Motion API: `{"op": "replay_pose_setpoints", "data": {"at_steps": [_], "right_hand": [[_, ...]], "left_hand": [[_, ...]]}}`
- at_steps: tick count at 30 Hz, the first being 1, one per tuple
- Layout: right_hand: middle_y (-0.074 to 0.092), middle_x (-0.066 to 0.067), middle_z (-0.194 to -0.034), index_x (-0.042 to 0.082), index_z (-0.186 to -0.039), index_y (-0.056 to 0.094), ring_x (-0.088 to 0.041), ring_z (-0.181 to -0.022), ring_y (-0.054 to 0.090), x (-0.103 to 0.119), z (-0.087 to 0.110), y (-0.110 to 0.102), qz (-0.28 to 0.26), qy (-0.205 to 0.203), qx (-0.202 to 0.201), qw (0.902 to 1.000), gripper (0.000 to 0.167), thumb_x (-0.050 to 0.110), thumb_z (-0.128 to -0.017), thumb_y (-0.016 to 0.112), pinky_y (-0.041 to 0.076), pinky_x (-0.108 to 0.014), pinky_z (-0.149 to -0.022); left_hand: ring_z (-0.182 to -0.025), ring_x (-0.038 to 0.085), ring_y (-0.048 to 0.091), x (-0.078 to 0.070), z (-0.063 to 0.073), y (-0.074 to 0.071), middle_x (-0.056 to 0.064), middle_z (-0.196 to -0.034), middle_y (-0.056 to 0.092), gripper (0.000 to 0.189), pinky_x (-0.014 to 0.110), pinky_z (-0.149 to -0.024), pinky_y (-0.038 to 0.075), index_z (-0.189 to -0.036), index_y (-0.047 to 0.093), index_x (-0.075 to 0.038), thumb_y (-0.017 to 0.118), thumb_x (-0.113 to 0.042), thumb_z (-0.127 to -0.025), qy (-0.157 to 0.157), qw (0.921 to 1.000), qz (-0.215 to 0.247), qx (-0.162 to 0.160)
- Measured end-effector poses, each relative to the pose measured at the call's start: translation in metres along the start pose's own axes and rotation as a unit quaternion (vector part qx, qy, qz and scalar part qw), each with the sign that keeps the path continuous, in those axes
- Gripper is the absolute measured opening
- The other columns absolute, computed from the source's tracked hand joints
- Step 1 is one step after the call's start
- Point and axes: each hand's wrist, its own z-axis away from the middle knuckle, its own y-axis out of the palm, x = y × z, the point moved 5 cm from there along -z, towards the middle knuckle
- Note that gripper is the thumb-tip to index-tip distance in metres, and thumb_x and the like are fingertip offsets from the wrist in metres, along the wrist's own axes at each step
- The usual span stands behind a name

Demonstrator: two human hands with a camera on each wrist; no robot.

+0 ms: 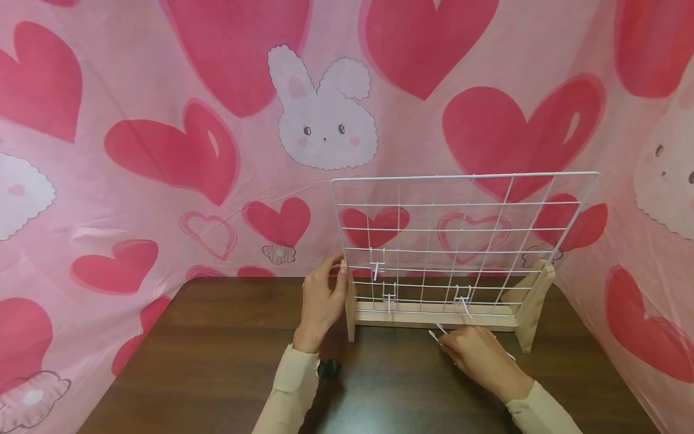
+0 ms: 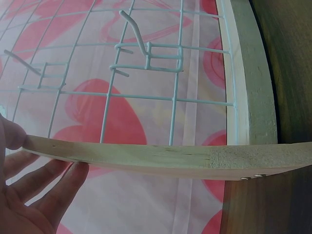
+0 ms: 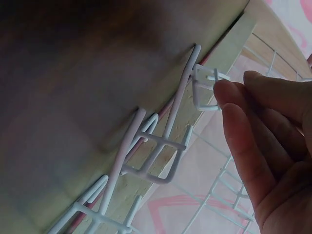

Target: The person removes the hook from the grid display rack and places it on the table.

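A white wire grid (image 1: 473,176) stands in a wooden frame on the table. My left hand (image 1: 322,298) grips the top of the frame's left wooden upright (image 1: 350,307), thumb on one side and fingers on the other. Three white wire hooks hang on the grid: an upper left hook (image 1: 376,271), a lower left hook (image 1: 388,299) and a right hook (image 1: 462,303). Low over the table in front of the frame, my right hand (image 1: 485,358) pinches a white wire hook (image 3: 196,92) between thumb and fingers. Beside it in the right wrist view are more hooks (image 3: 116,165).
The frame's right upright (image 1: 534,313) and bottom wooden rail (image 1: 434,316) stand on the dark brown table (image 1: 217,349). A small black object (image 1: 329,367) is beside my left wrist. Behind the table hangs a pink cloth (image 1: 412,138) printed with hearts and rabbits.
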Motion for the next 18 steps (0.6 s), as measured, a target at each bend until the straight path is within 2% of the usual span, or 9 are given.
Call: {"op": "replay_pose_setpoints", "data": {"at_steps": [6, 18], "right_hand": [[0.060, 0.017, -0.061, 0.023, -0.070, 0.064, -0.003, -0.054, 0.057, -0.0011, -0.0008, 0.0018, 0.014, 0.012, 0.026, 0.9995, 0.030, 0.008, -0.074, 0.089, 0.042, -0.030, -0.048], [0.060, 0.017, -0.058, 0.025, -0.069, 0.066, -0.004, -0.052, 0.055, 0.0004, 0.0002, 0.0073, -0.001, 0.026, 0.074, 0.9970, 0.027, 0.012, -0.076, 0.088, 0.041, -0.031, -0.047]], "left_hand": [[-0.102, 0.029, 0.077, 0.0000, -0.0004, -0.0001, 0.012, -0.116, 0.079, 0.027, 0.052, -0.094, 0.060, -0.125, 0.072, -0.010, 0.063, -0.015, -0.101, -0.004, 1.0000, 0.001, 0.000], [-0.101, 0.027, 0.077, 0.0003, 0.0011, -0.0003, 0.011, -0.116, 0.079, 0.027, 0.048, -0.092, 0.062, -0.126, 0.071, -0.009, 0.063, -0.016, -0.101, 0.001, 1.0000, 0.001, 0.000]]}}
